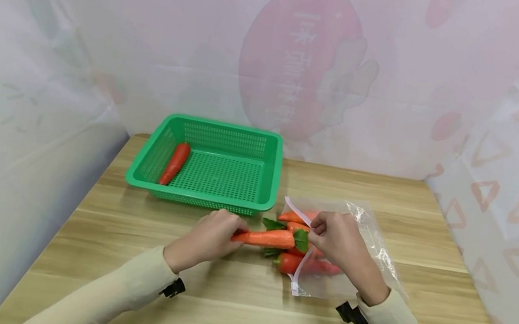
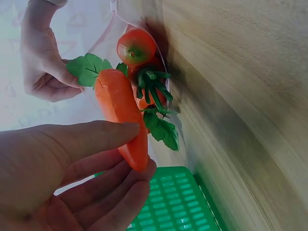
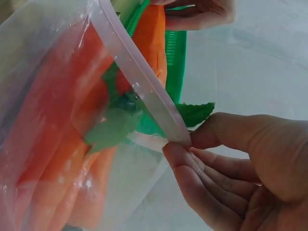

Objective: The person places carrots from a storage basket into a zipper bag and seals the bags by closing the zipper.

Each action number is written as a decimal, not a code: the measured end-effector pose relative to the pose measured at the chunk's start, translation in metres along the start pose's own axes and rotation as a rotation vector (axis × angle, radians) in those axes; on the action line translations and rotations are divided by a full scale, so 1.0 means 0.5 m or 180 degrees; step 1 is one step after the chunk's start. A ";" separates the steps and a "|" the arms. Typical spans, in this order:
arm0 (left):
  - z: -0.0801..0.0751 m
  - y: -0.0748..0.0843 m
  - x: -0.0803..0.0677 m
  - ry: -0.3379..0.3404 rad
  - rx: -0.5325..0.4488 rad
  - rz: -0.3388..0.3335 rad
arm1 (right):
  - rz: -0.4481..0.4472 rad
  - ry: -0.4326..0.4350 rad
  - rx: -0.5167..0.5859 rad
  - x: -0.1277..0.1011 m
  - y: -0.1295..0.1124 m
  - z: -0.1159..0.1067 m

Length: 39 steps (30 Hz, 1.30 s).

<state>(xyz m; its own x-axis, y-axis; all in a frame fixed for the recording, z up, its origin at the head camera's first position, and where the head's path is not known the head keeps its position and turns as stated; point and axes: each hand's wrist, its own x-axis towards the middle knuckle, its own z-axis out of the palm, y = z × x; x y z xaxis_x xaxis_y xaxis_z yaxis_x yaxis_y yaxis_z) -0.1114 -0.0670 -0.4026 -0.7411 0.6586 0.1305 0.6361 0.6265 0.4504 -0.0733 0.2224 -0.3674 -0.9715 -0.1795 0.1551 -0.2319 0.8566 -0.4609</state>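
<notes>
My left hand (image 1: 210,237) pinches an orange toy carrot (image 1: 266,237) near its narrow end, thumb on one side and fingers on the other. The carrot's leafy green top (image 2: 87,70) points right, toward the bag's mouth. With thumb and fingertips my right hand (image 1: 342,243) holds the pale pink zip edge (image 3: 144,82) of a clear zip bag (image 1: 368,229), raising it so the mouth gapes. More carrots (image 3: 62,168) lie in the bag, along with a red vegetable (image 1: 288,263) with a green stem end. Several of their tops stick out past the zip.
A green plastic basket (image 1: 213,196) with mesh sides stands at the back left of the wooden table (image 1: 243,313). One long red vegetable (image 1: 176,164) lies against its left side. Printed cloth walls (image 1: 179,69) enclose the table at the back and both sides.
</notes>
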 end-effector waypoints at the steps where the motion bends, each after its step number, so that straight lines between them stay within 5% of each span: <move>1: 0.001 0.004 0.003 0.0009 0.0033 0.0000 | -0.0012 0.0010 -0.0007 0.000 0.000 0.000; 13: 0.024 0.041 0.046 0.0063 0.0606 0.0173 | 0.0019 -0.0014 -0.0026 0.001 -0.002 -0.003; 39: 0.082 0.092 0.117 0.0270 0.0400 0.0332 | 0.0064 -0.0080 0.0106 -0.005 -0.007 -0.005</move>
<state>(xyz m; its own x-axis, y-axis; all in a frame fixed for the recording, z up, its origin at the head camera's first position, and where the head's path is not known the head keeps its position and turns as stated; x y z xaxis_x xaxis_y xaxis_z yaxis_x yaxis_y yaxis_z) -0.1165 0.0174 -0.4105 -0.6818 0.6885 0.2470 0.7283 0.6074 0.3173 -0.0698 0.2211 -0.3640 -0.9768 -0.1748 0.1236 -0.2133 0.8437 -0.4926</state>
